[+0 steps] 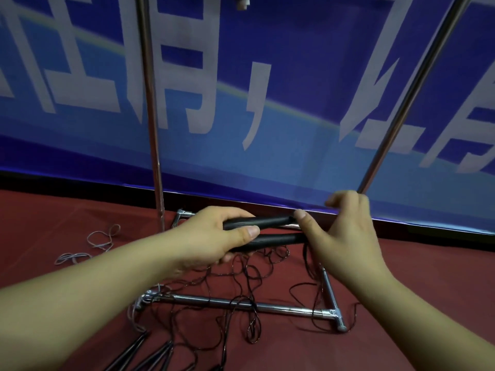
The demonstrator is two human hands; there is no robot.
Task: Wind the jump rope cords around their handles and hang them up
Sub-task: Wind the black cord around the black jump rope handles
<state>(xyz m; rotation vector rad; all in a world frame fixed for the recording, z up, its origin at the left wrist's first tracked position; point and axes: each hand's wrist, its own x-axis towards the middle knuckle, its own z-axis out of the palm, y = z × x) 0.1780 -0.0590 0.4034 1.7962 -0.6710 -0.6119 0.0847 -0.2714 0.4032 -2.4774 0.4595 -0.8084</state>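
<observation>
Jump rope handles [267, 228], two black foam-covered grips lying side by side, are held in the air above a red carpeted floor [415, 277]. The left hand [214, 236] grips both handles at their left ends, thumb across the front and fingers [225, 257] curled underneath. The right hand [340, 231] meets the handles at their right ends, its thumb tip touching the end of the upper one; its other fingers are bent loosely above, and whether they pinch the cord cannot be told.

From the right ends of the handles a thin black cord [251, 274] drops down to the floor and spreads in a loose tangle of loops, some of them lying across the chrome base bar [227, 303] of a metal rack. A second base bar [330, 293] runs back from the right corner joint, partly hidden by the right wrist. Two upright chrome poles [151, 108] rise from the base in front of a blue banner [294, 116] with large pale characters.

At the left, on the floor, lies a separate pale grey cord [99, 239] in loose loops. Near the bottom edge, several more black handles [150, 354] lie on the floor, only partly in view.
</observation>
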